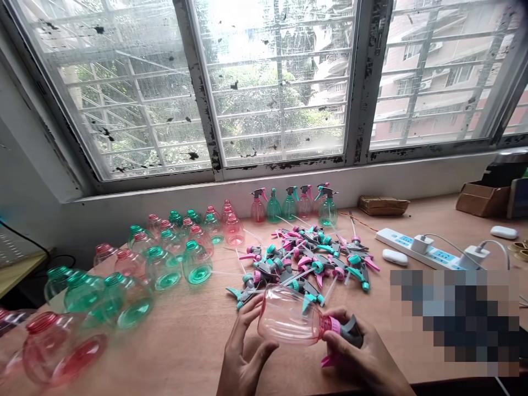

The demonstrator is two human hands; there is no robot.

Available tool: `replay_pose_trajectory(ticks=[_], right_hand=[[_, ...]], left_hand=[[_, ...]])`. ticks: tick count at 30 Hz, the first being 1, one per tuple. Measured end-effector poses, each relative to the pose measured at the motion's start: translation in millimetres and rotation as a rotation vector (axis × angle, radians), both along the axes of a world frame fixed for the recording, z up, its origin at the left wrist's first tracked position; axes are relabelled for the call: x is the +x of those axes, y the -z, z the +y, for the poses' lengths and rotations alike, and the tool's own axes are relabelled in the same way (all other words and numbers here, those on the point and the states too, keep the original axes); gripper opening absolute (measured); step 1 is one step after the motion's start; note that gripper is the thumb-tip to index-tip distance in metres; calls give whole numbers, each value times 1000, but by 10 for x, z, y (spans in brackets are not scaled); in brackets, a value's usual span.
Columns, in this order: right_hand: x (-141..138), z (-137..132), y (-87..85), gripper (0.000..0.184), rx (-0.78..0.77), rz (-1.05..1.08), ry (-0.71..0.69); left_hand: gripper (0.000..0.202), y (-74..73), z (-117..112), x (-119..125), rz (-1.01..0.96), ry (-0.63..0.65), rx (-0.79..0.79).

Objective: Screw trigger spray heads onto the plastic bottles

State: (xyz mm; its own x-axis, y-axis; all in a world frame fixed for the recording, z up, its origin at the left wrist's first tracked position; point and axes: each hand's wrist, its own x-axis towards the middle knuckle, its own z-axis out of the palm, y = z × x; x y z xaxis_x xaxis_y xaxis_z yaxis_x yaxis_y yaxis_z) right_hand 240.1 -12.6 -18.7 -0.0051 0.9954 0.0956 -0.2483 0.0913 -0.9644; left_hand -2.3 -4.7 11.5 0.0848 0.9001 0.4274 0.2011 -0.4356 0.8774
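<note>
A clear pink spray bottle point(291, 319) lies sideways in the air above the front of the table. My right hand point(358, 346) is closed round its neck, thumb and fingers at the pink collar point(331, 324) of the grey trigger head point(350, 333). A pink trigger point(329, 361) pokes out beneath that hand. My left hand point(245, 344) cups the base, fingers curved along its far side and thumb at the lower edge. Just beyond the bottle spreads a pile of loose grey, pink and teal trigger heads point(284, 264) with dip tubes.
Several open-necked green bottles point(165, 269) and pink bottles point(61, 352) stand on the left. Fitted spray bottles point(291, 204) line the windowsill wall. On the right are a power strip point(429, 250) with plugs, white cases point(395, 257) and a cardboard box point(482, 199).
</note>
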Motion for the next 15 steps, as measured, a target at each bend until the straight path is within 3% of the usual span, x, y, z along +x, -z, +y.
replay_pose_trajectory(ticks=[7, 15], right_hand=[[-33, -6, 15, 42, -39, -38, 53], [-21, -22, -39, 42, -1, 3, 100]], left_hand=[[42, 9, -1, 31, -67, -61, -51], [42, -12, 13, 57, 89, -30, 23]])
